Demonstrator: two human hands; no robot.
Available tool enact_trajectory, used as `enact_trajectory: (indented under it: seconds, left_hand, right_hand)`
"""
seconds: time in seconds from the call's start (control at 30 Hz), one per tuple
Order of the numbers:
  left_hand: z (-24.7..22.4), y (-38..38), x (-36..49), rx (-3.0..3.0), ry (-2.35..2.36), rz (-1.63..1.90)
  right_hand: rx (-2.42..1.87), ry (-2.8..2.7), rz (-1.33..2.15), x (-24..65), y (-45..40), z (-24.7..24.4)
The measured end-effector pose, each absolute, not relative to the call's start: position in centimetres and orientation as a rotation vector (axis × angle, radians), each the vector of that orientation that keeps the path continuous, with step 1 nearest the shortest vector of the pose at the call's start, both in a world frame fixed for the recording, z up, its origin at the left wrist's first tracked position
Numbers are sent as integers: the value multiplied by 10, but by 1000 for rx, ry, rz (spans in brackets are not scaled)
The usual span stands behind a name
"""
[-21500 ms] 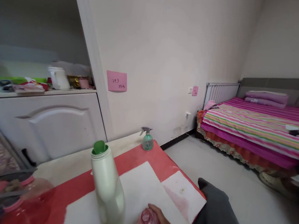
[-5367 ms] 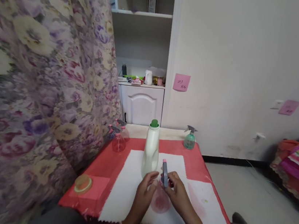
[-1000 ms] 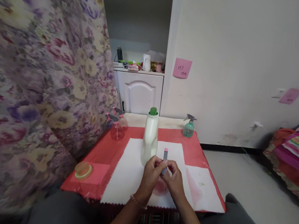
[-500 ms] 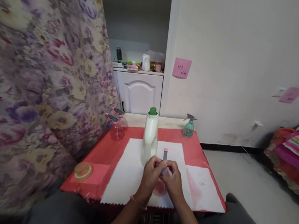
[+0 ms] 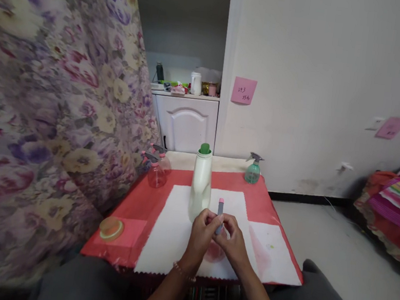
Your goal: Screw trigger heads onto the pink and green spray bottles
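Note:
My left hand [image 5: 205, 224] and my right hand [image 5: 230, 233] meet over the white cloth, both closed on a grey spray head [image 5: 221, 207] with a pink tip. Below them a round pinkish clear bottle [image 5: 214, 253] stands on the cloth, partly covered by my fingers. Just behind my left hand rises a tall pale green bottle [image 5: 201, 179] with a green piece [image 5: 205, 148] in its mouth. Whether the spray head touches the round bottle's neck is hidden by my hands.
Two pink spray bottles [image 5: 156, 176] stand at the table's back left, a green spray bottle [image 5: 252, 173] at the back right. A round lid-like dish [image 5: 111, 229] lies at front left. A stained white cloth [image 5: 281, 259] covers the right side of the red tabletop [image 5: 133, 210].

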State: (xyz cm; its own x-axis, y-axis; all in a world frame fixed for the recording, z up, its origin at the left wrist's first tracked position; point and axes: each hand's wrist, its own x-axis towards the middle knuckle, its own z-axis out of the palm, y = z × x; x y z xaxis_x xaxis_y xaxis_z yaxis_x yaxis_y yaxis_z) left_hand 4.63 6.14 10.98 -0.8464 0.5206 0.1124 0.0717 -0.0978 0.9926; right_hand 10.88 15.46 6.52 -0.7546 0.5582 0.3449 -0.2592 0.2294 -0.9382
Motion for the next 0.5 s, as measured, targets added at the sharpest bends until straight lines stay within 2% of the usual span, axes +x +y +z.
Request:
enact_trajectory:
  seconds: [0.1, 0.33, 0.5]
  left_hand:
    - [110, 62, 46, 652, 1866, 2014]
    - [111, 61, 46, 664, 1878, 1997]
    - [111, 60, 46, 679, 1873, 2004]
  right_hand:
    - [-185, -1899, 1640, 112, 158, 67]
    - [-295, -1865, 1592, 110, 155, 68]
    - [-148, -1931, 1651, 114, 156, 75]
